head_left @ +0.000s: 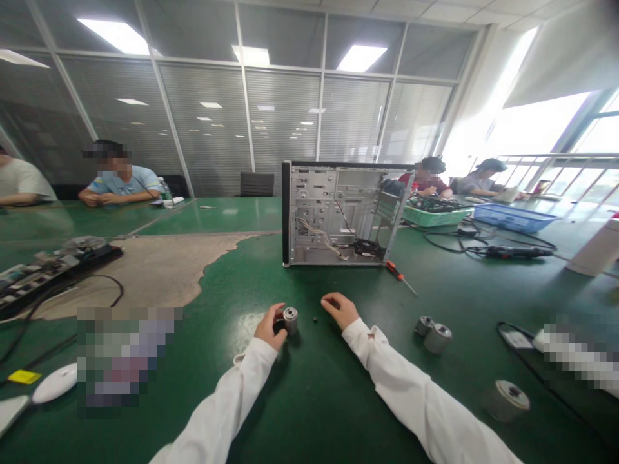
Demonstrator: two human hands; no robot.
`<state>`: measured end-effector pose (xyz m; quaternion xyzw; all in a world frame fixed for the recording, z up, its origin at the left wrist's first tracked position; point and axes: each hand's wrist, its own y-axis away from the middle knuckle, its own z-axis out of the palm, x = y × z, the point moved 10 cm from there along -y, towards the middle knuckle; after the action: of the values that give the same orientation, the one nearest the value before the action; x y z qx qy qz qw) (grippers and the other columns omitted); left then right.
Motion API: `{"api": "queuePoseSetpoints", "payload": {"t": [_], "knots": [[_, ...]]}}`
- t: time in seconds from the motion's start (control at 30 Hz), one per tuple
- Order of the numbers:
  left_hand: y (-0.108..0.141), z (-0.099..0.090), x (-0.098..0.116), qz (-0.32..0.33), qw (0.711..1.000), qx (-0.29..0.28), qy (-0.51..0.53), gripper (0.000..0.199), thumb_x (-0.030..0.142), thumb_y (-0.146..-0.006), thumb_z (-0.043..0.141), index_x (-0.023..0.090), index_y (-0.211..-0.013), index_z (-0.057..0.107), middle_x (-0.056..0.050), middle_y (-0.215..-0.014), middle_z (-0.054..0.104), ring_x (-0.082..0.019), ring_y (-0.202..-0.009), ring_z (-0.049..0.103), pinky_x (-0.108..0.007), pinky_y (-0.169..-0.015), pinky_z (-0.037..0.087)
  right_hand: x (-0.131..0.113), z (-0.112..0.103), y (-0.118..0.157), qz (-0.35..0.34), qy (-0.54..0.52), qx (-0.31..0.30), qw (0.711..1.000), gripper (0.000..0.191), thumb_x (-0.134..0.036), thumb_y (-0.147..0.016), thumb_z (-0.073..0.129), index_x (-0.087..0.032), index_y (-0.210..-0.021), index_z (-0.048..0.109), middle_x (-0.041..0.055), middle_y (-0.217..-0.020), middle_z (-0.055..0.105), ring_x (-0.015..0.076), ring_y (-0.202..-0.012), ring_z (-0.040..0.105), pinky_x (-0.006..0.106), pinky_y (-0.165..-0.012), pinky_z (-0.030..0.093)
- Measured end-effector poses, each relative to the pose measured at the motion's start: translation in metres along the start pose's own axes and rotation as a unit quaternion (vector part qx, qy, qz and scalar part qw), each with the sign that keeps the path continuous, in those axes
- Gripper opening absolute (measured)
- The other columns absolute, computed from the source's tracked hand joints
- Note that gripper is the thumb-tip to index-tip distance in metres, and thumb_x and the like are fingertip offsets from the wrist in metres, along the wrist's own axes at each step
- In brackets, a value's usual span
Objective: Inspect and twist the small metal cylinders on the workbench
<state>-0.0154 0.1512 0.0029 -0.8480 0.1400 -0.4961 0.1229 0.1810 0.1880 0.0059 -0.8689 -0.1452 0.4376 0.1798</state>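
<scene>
Green mat (314,412) spreads across the bench, and a PC case (338,212) stands upright on it, open side toward the person, with wires showing inside. In front of the case, the left hand (269,327) is clamped on a small metal cylinder (290,320), fingers pressed against its side as it stands on the mat, with a central hole in its top. The right hand (340,310) lies apart from it, also in front of the case, loosely curled on the mat and holding nothing that shows. A tiny dark bit (315,318) sits between the two hands. White sleeves (217,406) cover both arms.

Just beside the case's lower right corner lies a screwdriver (394,271) with an orange handle. Right of the case, two more cylinders (438,338) stand close together, and a third (506,399) sits nearer the bench's near edge. Farther right of the case are a green basket (435,216), a blue basket (512,218) and a black corded tool (517,252). Left of the case, circuit boards (43,277) lie in a row. Behind the case, a co-worker (120,180) in a pale blue shirt sits at another bench.
</scene>
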Motion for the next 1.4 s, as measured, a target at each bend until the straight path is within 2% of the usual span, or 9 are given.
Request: {"api": "queuePoseSetpoints", "payload": {"t": [0.1,0.17,0.43,0.63,0.87,1.0,1.13,1.27,1.4], "knots": [[0.0,0.0,-0.002,-0.003,1.0,0.004,-0.009,0.055,0.004,-0.051,0.041,0.015,-0.105,0.041,-0.006,-0.092,0.058,-0.017,-0.088,0.054,-0.031,-0.082,0.041,0.019,-0.007,-0.004,0.023,0.005,0.014,1.0,0.018,-0.028,-0.071,0.046,-0.017,-0.075,0.059,0.0034,-0.072,0.059,0.014,-0.067,0.055,0.027,-0.062,0.044],[-0.001,0.0,-0.004,-0.005,1.0,0.006,-0.015,0.054,0.004,-0.052,0.041,0.015,-0.105,0.042,-0.005,-0.092,0.058,-0.017,-0.088,0.054,-0.031,-0.081,0.041,0.023,-0.005,-0.004,0.02,0.007,0.006,1.0,0.015,-0.024,-0.069,0.047,-0.017,-0.074,0.059,0.0027,-0.073,0.059,0.0133,-0.066,0.055,0.026,-0.062,0.044],[-0.002,0.001,-0.01,-0.007,0.999,0.015,-0.027,0.052,0.003,-0.052,0.041,0.017,-0.102,0.046,-0.004,-0.093,0.06,-0.016,-0.088,0.055,-0.03,-0.082,0.041,0.006,0.007,-0.001,-0.029,0.015,-0.035,0.999,0.014,-0.014,-0.063,0.05,-0.018,-0.072,0.06,0.0024,-0.081,0.057,0.0113,-0.068,0.053,0.024,-0.06,0.044],[-0.002,0.0,-0.013,-0.005,0.999,0.024,-0.024,0.051,0.0,-0.051,0.04,0.017,-0.099,0.047,-0.004,-0.094,0.059,-0.016,-0.088,0.055,-0.03,-0.081,0.042,0.004,0.007,0.0,-0.044,0.025,-0.035,0.998,0.015,-0.013,-0.063,0.049,-0.018,-0.072,0.059,0.0028,-0.08,0.056,0.0122,-0.068,0.052,0.025,-0.06,0.044],[-0.002,-0.005,-0.014,-0.024,0.998,0.04,-0.032,0.04,0.0,-0.053,0.04,0.017,-0.088,0.05,-0.003,-0.084,0.058,-0.014,-0.073,0.058,-0.028,-0.069,0.046,-0.007,0.001,0.001,-0.066,0.022,-0.009,0.998,0.017,-0.01,-0.064,0.046,-0.018,-0.075,0.057,0.0035,-0.08,0.056,0.0131,-0.069,0.052,0.025,-0.059,0.045],[-0.002,-0.005,-0.01,-0.022,0.998,0.034,-0.038,0.041,-0.001,-0.052,0.039,0.017,-0.087,0.05,-0.002,-0.081,0.059,-0.013,-0.071,0.058,-0.026,-0.069,0.046,-0.023,-0.008,0.005,-0.091,0.018,0.02,0.996,0.022,-0.009,-0.066,0.042,-0.018,-0.081,0.056,0.0052,-0.085,0.055,0.0156,-0.079,0.051,0.028,-0.065,0.044],[-0.001,-0.006,-0.007,-0.022,0.998,0.035,-0.049,0.04,0.0,-0.052,0.039,0.017,-0.086,0.051,-0.001,-0.08,0.06,-0.013,-0.071,0.058,-0.026,-0.069,0.046,-0.05,-0.008,0.015,-0.122,0.009,0.028,0.992,0.024,-0.01,-0.068,0.042,-0.018,-0.087,0.054,0.0056,-0.086,0.055,0.0165,-0.085,0.05,0.031,-0.074,0.042],[-0.001,-0.006,-0.003,-0.019,0.998,0.02,-0.05,0.038,0.001,-0.052,0.039,0.018,-0.082,0.053,0.0,-0.079,0.061,-0.014,-0.073,0.058,-0.025,-0.069,0.046,-0.086,0.008,0.031,-0.163,-0.015,-0.017,0.986,0.036,-0.016,-0.069,0.047,-0.019,-0.105,0.047,0.0066,-0.093,0.053,0.016,-0.083,0.05,0.032,-0.075,0.042],[0.001,0.001,0.006,-0.007,0.999,-0.036,-0.022,0.038,0.001,-0.052,0.037,0.017,-0.08,0.056,0.001,-0.073,0.063,-0.013,-0.069,0.059,-0.024,-0.068,0.046,-0.112,0.025,0.047,-0.195,0.014,-0.073,0.978,0.051,-0.024,-0.069,0.051,-0.02,-0.117,0.037,0.0086,-0.106,0.047,0.0188,-0.095,0.045,0.034,-0.082,0.039]]}}
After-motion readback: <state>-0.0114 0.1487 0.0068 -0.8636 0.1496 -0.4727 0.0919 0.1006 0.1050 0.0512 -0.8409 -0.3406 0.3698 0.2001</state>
